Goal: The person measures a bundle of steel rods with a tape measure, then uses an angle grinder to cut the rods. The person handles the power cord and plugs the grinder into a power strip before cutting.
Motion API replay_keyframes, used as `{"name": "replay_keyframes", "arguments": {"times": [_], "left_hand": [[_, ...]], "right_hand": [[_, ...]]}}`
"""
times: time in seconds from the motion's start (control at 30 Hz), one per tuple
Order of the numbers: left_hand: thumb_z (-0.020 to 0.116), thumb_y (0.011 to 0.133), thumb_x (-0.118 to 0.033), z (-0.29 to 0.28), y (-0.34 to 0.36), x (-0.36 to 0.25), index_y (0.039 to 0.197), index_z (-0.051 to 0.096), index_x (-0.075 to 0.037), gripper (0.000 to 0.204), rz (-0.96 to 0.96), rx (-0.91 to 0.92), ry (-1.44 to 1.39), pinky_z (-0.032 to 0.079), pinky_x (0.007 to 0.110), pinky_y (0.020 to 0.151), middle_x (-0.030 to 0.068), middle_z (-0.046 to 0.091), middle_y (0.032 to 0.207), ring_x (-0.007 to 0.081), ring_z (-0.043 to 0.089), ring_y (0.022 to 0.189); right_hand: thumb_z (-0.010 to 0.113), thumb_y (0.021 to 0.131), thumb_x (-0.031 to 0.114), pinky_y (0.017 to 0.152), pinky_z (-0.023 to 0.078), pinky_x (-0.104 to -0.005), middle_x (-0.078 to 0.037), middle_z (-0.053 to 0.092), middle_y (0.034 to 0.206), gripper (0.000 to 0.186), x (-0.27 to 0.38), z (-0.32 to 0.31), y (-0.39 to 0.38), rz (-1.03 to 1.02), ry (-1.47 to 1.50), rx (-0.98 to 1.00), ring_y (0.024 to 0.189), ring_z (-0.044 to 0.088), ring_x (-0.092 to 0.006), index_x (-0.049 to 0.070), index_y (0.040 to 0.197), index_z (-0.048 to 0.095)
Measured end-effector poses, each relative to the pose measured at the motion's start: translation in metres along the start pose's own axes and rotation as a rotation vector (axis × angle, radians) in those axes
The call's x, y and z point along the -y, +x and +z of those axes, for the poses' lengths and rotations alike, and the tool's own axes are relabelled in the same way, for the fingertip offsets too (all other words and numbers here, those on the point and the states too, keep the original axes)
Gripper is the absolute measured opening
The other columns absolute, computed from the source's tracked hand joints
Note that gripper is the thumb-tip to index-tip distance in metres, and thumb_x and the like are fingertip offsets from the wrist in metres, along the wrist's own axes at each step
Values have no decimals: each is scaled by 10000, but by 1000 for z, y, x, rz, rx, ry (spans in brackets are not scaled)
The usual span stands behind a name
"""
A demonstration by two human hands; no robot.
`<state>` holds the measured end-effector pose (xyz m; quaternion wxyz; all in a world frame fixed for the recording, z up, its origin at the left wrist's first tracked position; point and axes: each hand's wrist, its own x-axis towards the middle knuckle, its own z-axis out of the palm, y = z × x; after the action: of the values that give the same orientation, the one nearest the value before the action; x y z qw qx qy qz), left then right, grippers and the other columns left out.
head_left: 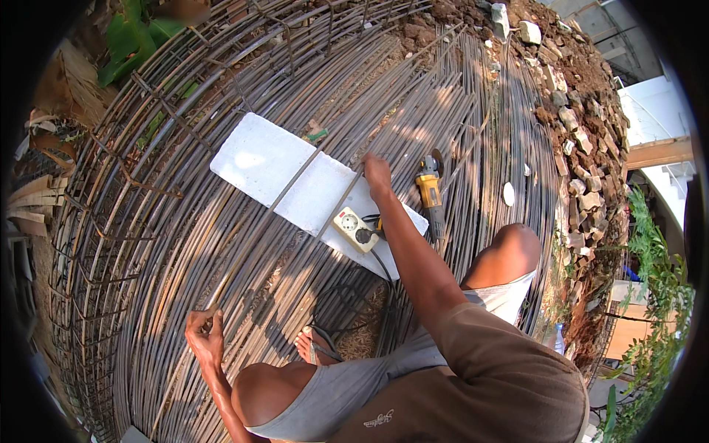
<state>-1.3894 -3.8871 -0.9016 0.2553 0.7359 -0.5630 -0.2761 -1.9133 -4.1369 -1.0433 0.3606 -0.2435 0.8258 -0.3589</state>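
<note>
1. A broad bed of steel rods [185, 258] is covering most of the ground, running from lower left to upper right, with sunlight and shadow falling across it in patches.
2. A white slab [258, 159] is lying across this bed, and the steel rod [340, 204] by the right hand is crossing its top at a slant.
3. The right hand [377, 171] is closing around that rod at the slab's far edge, its fingers curling inward.
4. The left hand [204, 336] is bending its fingers beside a rod at lower left; whether it is pinching the metal, I cannot tell.
5. A cream power socket [347, 219] is resting on the slab, with a black cable [384, 267] trailing toward a sandalled foot [314, 351].
6. A yellow-and-black angle grinder [430, 193] is lying right of the slab, and a white oval piece [509, 194] is sitting farther right.
7. Tied rod cages [111, 244] are lining the left side; broken bricks and stones [580, 199] are heaping up on reddish soil at right.
8. Beyond, green foliage [646, 288] is growing near a white stepped structure [661, 111].
</note>
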Motion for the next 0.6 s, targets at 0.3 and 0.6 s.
{"name": "replay_keyframes", "arguments": {"times": [0.3, 0.6], "left_hand": [[853, 963, -109, 11, 20, 32, 1131, 880, -25, 190, -41, 20, 52, 536, 417, 818, 157, 762, 1007, 268, 667, 859], [826, 952, -33, 12, 45, 29, 1151, 871, -4, 206, -46, -57, -18, 563, 406, 891, 148, 782, 1049, 270, 727, 958]], "right_hand": [[687, 979, 379, 991, 541, -468, -285, 803, 1130, 497, -21, 5, 3, -131, 88, 138, 1102, 764, -425, -63, 1170, 810], [725, 1063, 339, 919, 550, -389, -146, 795, 1124, 434, -26, 8, 11, -78, 76, 229, 1017, 718, -249, -60, 1226, 779]]}}
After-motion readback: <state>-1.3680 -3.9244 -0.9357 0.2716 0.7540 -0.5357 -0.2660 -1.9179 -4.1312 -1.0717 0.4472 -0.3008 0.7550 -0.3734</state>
